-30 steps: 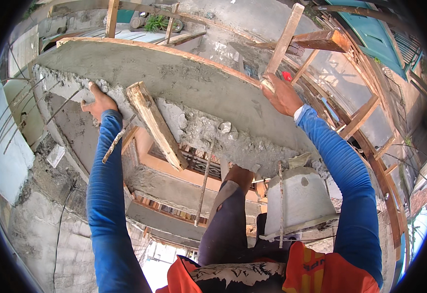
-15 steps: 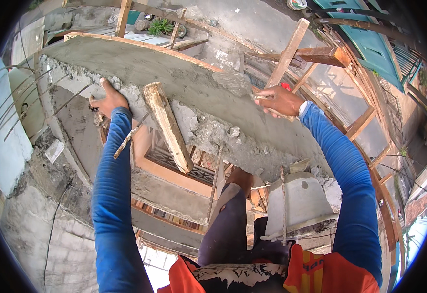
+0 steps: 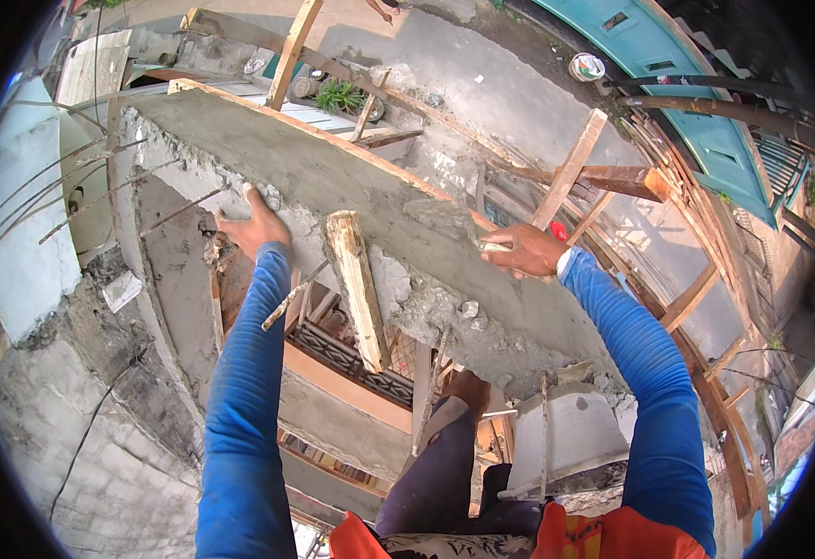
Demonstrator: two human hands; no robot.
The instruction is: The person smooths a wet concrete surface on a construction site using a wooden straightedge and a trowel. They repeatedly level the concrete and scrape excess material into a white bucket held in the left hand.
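A long strip of wet grey cement [image 3: 323, 163] runs diagonally before me, smooth on top, with a rough broken concrete edge on my side. My left hand [image 3: 256, 226] rests against that rough edge with thumb and fingers apart, holding nothing. Farther right, my right hand [image 3: 527, 252] is low over the cement by its far edge, fingers curled round a pale object that the hand mostly hides; its kind I cannot make out. Between my arms a weathered piece of wood [image 3: 358, 289] lies across the rough edge, sticking out toward me.
A wooden form board [image 3: 314, 135] borders the cement's far side, with an upright wooden post [image 3: 570, 168] beyond it. Bare steel rods [image 3: 184, 210] jut out at left. Below, my leg [image 3: 431, 466] stands over a drop beside a window grille [image 3: 351, 359]. A bucket [image 3: 586, 67] stands on the ground far off.
My view has shifted, so the cement and left hand appear farther right and lower. The left hand stays on the rough edge; the right hand has moved slightly along the cement, still curled.
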